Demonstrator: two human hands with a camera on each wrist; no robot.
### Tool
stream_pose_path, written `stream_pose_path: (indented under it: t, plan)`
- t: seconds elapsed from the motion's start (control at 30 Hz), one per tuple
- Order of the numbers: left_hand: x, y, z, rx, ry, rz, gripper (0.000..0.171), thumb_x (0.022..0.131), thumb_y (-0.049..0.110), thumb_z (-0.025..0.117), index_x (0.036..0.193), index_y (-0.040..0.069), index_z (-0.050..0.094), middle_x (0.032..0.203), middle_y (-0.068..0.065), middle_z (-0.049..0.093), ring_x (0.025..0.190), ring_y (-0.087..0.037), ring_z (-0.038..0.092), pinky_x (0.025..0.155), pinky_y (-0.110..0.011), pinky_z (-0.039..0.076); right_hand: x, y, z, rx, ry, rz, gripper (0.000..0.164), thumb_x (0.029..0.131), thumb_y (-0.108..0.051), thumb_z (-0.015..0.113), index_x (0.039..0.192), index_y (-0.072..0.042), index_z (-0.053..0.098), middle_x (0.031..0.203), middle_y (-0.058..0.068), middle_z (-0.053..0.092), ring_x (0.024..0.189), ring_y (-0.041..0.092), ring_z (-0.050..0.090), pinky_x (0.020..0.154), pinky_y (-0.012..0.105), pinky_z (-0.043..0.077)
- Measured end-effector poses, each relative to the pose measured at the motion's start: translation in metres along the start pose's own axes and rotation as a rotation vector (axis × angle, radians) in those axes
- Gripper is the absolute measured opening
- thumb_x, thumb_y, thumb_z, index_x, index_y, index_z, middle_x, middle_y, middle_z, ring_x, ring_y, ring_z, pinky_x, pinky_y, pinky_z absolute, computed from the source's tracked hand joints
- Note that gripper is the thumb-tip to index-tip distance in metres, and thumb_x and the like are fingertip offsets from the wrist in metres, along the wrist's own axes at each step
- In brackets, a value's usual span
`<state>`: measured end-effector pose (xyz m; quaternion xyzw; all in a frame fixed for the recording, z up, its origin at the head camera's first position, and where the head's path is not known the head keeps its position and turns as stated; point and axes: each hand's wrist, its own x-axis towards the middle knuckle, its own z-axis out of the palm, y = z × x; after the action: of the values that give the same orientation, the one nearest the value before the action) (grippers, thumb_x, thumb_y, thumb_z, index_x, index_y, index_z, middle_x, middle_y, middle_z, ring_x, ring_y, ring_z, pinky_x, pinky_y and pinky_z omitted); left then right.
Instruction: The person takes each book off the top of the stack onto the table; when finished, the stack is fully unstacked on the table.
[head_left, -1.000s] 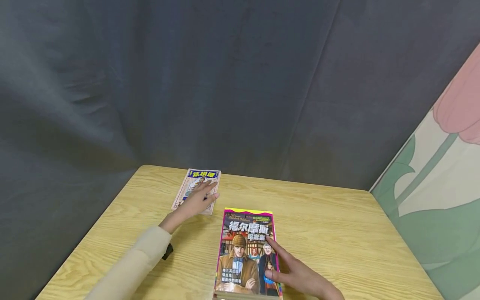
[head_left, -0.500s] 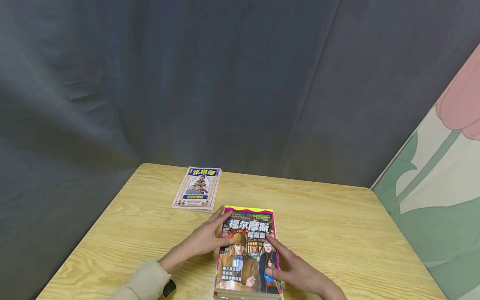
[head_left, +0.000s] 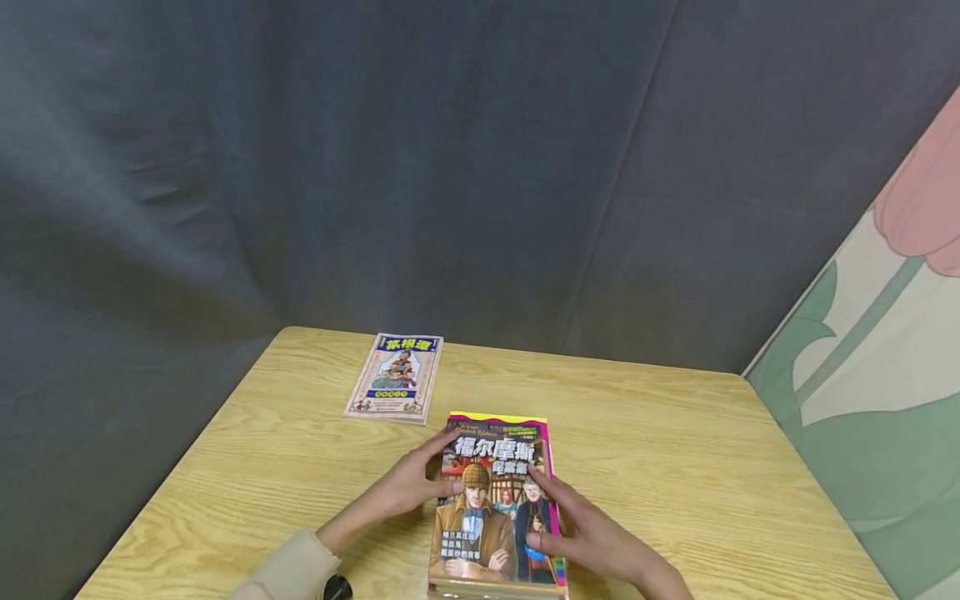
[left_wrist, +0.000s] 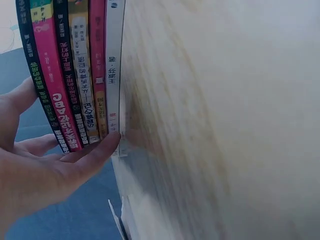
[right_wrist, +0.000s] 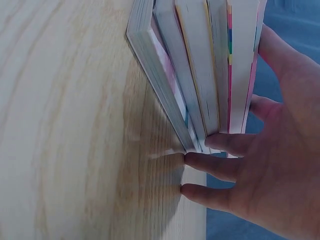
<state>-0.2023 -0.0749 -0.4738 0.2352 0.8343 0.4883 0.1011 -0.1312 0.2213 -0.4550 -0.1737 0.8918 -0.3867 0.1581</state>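
Head view: stack of books [head_left: 480, 533] on the counter [head_left: 660, 442] between my left grip [head_left: 403, 485] and right grip [head_left: 600, 537]; I judge it built but not quite flush, a thin book [head_left: 396, 379] lying apart. Left wrist view: the left grip curls about the spines [left_wrist: 52, 75]. Right wrist view: fingers [right_wrist: 215, 165] spread, tips at the page edges [right_wrist: 195, 65].
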Motion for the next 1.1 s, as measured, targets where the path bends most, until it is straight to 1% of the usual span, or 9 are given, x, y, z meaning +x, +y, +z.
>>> stream_pose_path:
  t: [0.23,0.47,0.53,0.63,0.73,0.87,0.93,1.0,1.1]
  plan:
    - [-0.005,0.009,0.0,0.043,0.013,0.004,0.081,0.083,0.032,0.075,0.149,0.01,0.035,0.154,-0.023,0.024,0.137,-0.048,0.026,0.107,-0.065,0.024,0.001,0.0,0.0,0.003,-0.013,0.001,0.08,0.09,-0.045,0.063,0.155,-0.03,0.018,0.156,0.021,0.02,0.136,0.054,0.022,0.095,0.078,0.027]
    - [-0.005,0.016,0.0,0.016,0.104,0.036,0.074,0.08,0.03,0.078,0.144,0.012,0.045,0.155,-0.021,0.025,0.134,-0.049,0.03,0.102,-0.066,0.031,0.002,0.001,-0.001,-0.028,-0.012,-0.012,0.08,0.09,-0.047,0.063,0.155,-0.032,0.017,0.156,0.022,0.021,0.135,0.054,0.025,0.093,0.078,0.03]
    - [-0.004,0.017,-0.001,-0.066,0.117,0.052,0.07,0.08,0.025,0.078,0.142,0.013,0.048,0.155,-0.02,0.025,0.132,-0.047,0.036,0.102,-0.06,0.037,0.002,0.001,-0.002,-0.019,-0.019,-0.011,0.08,0.091,-0.046,0.062,0.155,-0.033,0.016,0.156,0.022,0.02,0.135,0.053,0.024,0.093,0.078,0.029]
    - [-0.004,0.018,-0.003,-0.306,0.092,0.045,0.07,0.081,0.014,0.077,0.144,0.014,0.046,0.155,-0.018,0.026,0.117,-0.042,0.053,0.091,-0.047,0.051,0.002,0.001,-0.002,-0.004,-0.029,-0.012,0.08,0.092,-0.045,0.062,0.155,-0.032,0.015,0.157,0.021,0.019,0.136,0.053,0.022,0.094,0.078,0.028]
    - [-0.005,0.018,-0.005,-0.554,0.04,-0.005,0.076,0.082,0.004,0.074,0.148,0.018,0.039,0.14,-0.025,0.045,0.094,-0.029,0.064,0.075,-0.035,0.058,0.002,0.001,-0.001,0.009,-0.037,-0.011,0.079,0.092,-0.044,0.061,0.155,-0.031,0.015,0.157,0.02,0.018,0.137,0.053,0.02,0.095,0.078,0.026]
    - [-0.005,0.018,-0.007,-0.662,-0.026,-0.063,0.081,0.083,0.003,0.072,0.15,0.025,0.035,0.122,-0.029,0.058,0.077,-0.017,0.064,0.057,-0.027,0.055,0.002,0.001,-0.001,0.015,-0.042,-0.001,0.08,0.092,-0.044,0.061,0.155,-0.032,0.013,0.158,0.019,0.017,0.138,0.053,0.018,0.095,0.079,0.024]
    - [-0.004,0.017,-0.008,-0.652,-0.056,-0.064,0.082,0.082,0.004,0.073,0.151,0.026,0.033,0.141,-0.025,0.045,0.084,-0.018,0.065,0.053,-0.025,0.052,0.002,0.0,-0.002,0.015,-0.044,0.009,0.08,0.092,-0.044,0.061,0.155,-0.033,0.013,0.158,0.02,0.016,0.138,0.053,0.017,0.094,0.079,0.024]
    - [-0.003,0.017,-0.008,-0.639,-0.085,-0.057,0.084,0.082,0.003,0.073,0.152,0.026,0.031,0.155,-0.02,0.026,0.096,-0.029,0.065,0.051,-0.024,0.052,0.002,0.0,-0.002,0.017,-0.048,0.015,0.081,0.092,-0.044,0.061,0.155,-0.032,0.012,0.158,0.02,0.016,0.138,0.054,0.016,0.094,0.08,0.024]
    - [-0.003,0.015,-0.009,-0.611,-0.113,-0.047,0.087,0.082,0.0,0.071,0.153,0.026,0.027,0.161,-0.013,0.001,0.118,-0.047,0.052,0.05,-0.026,0.054,0.002,0.001,-0.002,0.019,-0.054,0.006,0.081,0.092,-0.043,0.061,0.156,-0.031,0.012,0.158,0.019,0.015,0.138,0.053,0.016,0.095,0.079,0.023]
